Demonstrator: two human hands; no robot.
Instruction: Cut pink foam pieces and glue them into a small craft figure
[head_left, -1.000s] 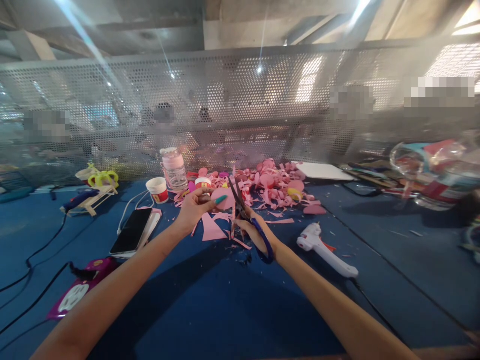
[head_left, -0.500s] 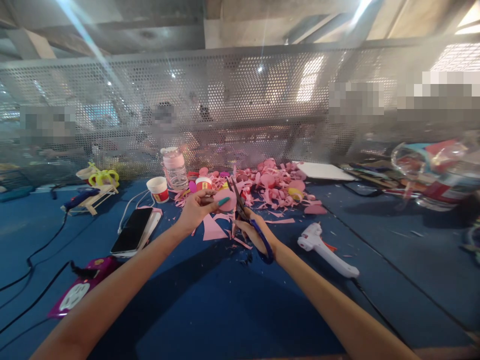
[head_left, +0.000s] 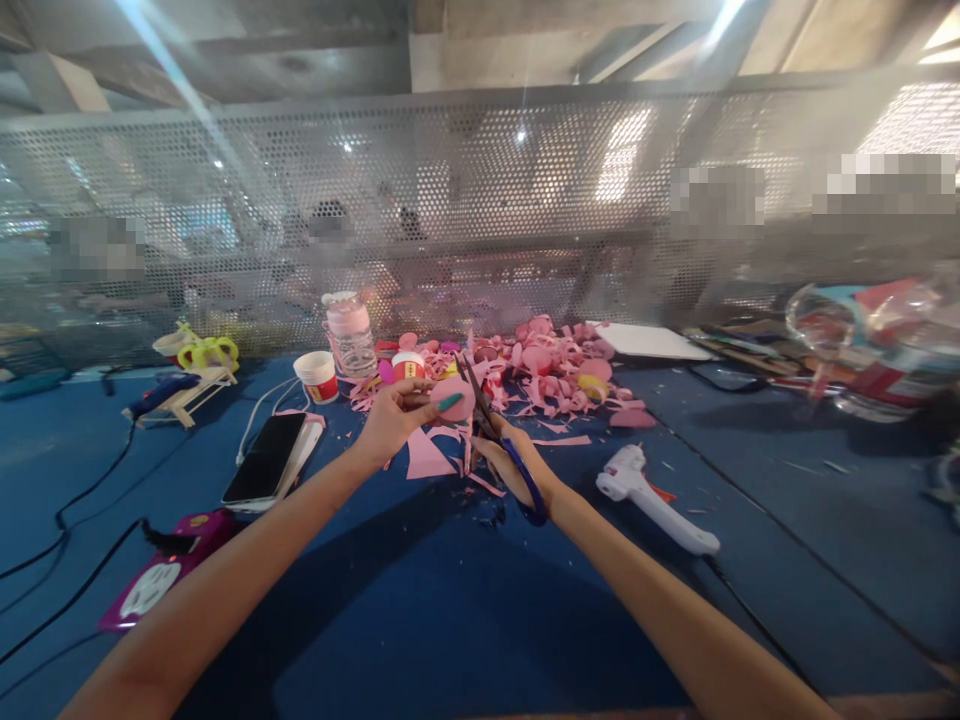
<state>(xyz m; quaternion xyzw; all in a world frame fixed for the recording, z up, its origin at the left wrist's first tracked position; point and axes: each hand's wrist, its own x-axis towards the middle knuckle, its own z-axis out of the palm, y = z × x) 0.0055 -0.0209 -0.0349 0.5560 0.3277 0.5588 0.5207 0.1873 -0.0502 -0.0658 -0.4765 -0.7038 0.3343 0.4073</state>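
Note:
My left hand (head_left: 394,418) pinches a small round pink foam piece (head_left: 457,398) above the blue table (head_left: 420,610). My right hand (head_left: 514,460) grips blue-handled scissors (head_left: 495,430), whose dark blades point up and away and meet the right edge of the pink piece. Pink offcuts (head_left: 427,458) lie on the table just below both hands. A heap of pink foam scraps (head_left: 551,375) lies beyond them.
A white glue gun (head_left: 652,497) lies right of my right arm. A phone (head_left: 266,458), a purple power strip (head_left: 161,575) with cables, a small cup (head_left: 317,377) and a pink bottle (head_left: 350,333) sit to the left. A perforated metal screen (head_left: 480,200) closes the far side.
The pink piece has turned slightly in my left hand while the scissors work along its edge. Both hands stay in almost the same place.

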